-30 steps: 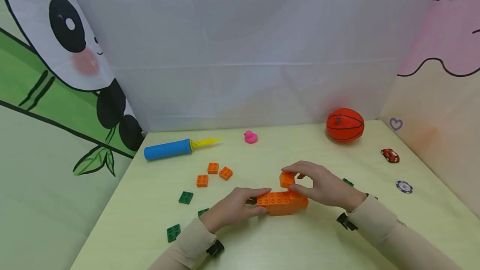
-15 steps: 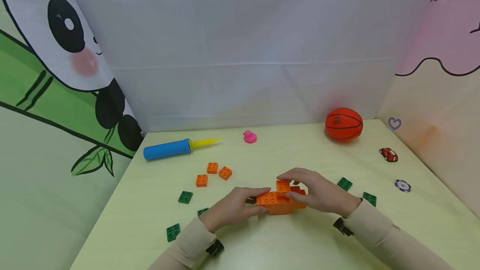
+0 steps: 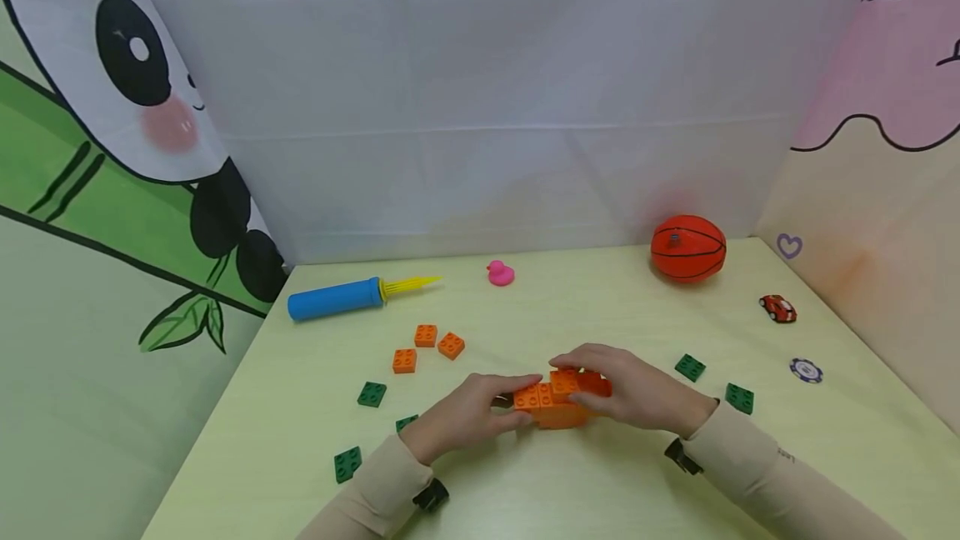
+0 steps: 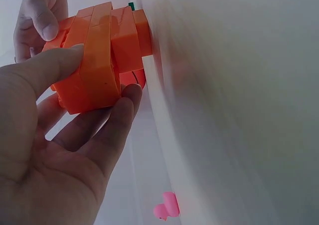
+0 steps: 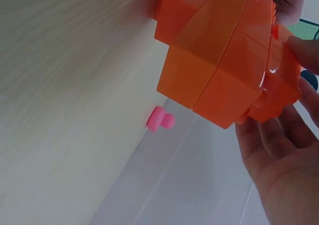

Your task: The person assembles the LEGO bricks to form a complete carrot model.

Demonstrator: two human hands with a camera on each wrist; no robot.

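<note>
A stack of orange toy bricks [image 3: 558,417], several layers tall, stands on the table between the two hands. My left hand [image 3: 468,417] grips its left end, thumb on the near side and fingers on the far side, as the left wrist view shows. On top of the stack, my right hand [image 3: 630,386] pinches a small orange brick [image 3: 564,382] between thumb and fingers. That brick sits right at the studs of the upper layer. In the right wrist view the stack [image 5: 224,55] widens above a narrower base, and the right fingers lie along its upper part.
Loose orange bricks [image 3: 405,361] lie left of the stack. Green bricks [image 3: 371,394] are scattered on both sides. Farther back are a blue pump [image 3: 335,300], a pink duck [image 3: 500,273] and a red ball [image 3: 688,249]. A toy car [image 3: 777,308] and a chip [image 3: 806,370] lie right.
My right hand has moved down and slightly left, bringing the small orange brick from above the stack onto its top. My left hand keeps its grip in the same place.
</note>
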